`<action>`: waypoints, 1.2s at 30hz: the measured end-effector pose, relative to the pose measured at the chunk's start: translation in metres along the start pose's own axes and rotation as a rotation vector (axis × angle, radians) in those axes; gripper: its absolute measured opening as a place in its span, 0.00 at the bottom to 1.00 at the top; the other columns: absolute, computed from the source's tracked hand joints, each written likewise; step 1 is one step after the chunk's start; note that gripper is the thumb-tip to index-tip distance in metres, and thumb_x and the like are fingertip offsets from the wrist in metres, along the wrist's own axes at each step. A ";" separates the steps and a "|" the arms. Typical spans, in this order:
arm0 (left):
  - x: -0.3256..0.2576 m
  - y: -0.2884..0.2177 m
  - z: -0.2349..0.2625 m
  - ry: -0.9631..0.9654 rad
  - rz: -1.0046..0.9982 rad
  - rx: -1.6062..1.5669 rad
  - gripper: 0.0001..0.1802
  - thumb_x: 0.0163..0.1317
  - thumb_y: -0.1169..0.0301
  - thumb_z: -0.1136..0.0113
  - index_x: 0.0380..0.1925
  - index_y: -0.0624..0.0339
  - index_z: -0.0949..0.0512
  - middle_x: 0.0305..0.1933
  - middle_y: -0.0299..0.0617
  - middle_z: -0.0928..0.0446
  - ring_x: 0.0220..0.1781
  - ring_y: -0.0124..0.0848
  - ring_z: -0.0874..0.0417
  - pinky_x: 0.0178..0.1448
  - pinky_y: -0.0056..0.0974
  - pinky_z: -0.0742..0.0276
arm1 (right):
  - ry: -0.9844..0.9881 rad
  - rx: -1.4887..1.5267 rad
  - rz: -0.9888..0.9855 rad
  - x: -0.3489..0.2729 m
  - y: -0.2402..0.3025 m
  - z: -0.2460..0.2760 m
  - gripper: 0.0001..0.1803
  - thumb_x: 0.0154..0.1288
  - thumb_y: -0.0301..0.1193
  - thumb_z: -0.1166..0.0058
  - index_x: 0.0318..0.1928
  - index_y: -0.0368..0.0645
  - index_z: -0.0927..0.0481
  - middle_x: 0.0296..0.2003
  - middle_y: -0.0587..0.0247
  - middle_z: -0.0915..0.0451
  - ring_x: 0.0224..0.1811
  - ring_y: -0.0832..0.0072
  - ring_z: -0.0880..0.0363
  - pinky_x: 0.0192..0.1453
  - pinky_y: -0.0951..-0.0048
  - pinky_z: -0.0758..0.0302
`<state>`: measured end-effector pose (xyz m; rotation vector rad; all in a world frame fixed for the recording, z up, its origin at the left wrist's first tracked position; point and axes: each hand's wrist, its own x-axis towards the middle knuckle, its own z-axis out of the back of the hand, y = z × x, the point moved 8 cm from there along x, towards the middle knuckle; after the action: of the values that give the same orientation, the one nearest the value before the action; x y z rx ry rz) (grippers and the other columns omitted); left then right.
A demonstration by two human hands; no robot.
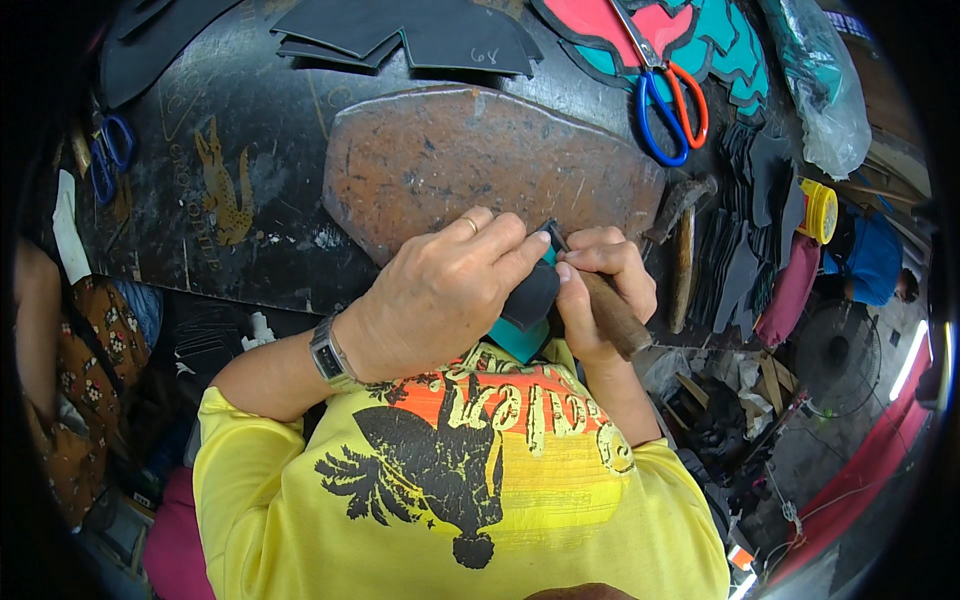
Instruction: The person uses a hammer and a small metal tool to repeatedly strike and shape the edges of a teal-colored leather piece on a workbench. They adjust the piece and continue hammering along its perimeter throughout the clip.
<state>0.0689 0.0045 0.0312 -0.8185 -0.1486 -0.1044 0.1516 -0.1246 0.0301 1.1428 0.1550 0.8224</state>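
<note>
My left hand (440, 285), with a ring and a wristwatch, is closed on a small piece of black and teal sheet material (530, 298), leather-like, near the table's front edge. Its fingertips pinch the upper edge of the piece. My right hand (610, 285) is closed around a wooden-handled tool (617, 318); the handle slants down to the right. The thin dark end of the tool meets the piece between both hands' fingertips. Its exact kind is hidden by my fingers. Just beyond my hands lies a worn brown board (490, 150).
Right of the board lies a hammer (684, 250); scissors with blue and red handles (670, 110) rest beyond it. Black cut pieces (745, 220) are stacked at the right, near a yellow tub (818, 212). Black sheets (410, 40) lie at the back. Another person's arm (38, 320) is at the left.
</note>
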 end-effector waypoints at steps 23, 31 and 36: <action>-0.007 0.005 0.004 -0.152 -0.045 -0.088 0.17 0.58 0.79 0.36 0.49 0.68 0.15 0.41 0.45 0.19 0.45 0.43 0.14 0.47 0.41 0.14 | 0.031 0.053 -0.037 0.001 -0.003 -0.001 0.07 0.56 0.21 0.35 0.34 0.36 0.21 0.31 0.53 0.17 0.30 0.65 0.15 0.37 0.69 0.20; -0.009 0.003 0.004 -0.172 -0.066 -0.091 0.13 0.59 0.80 0.35 0.45 0.67 0.14 0.39 0.45 0.19 0.44 0.42 0.14 0.46 0.41 0.14 | -0.008 0.180 -0.054 -0.001 -0.009 0.001 0.07 0.57 0.20 0.35 0.34 0.36 0.21 0.31 0.52 0.16 0.30 0.67 0.16 0.38 0.70 0.20; -0.008 0.004 0.004 -0.174 -0.050 -0.093 0.12 0.59 0.80 0.35 0.44 0.67 0.14 0.39 0.45 0.19 0.45 0.42 0.13 0.47 0.42 0.14 | -0.010 0.263 -0.101 -0.004 -0.013 0.002 0.06 0.58 0.19 0.36 0.34 0.36 0.21 0.31 0.51 0.16 0.30 0.68 0.17 0.38 0.70 0.21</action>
<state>0.0612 0.0104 0.0301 -0.9165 -0.3306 -0.0876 0.1561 -0.1303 0.0190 1.3743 0.3175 0.7210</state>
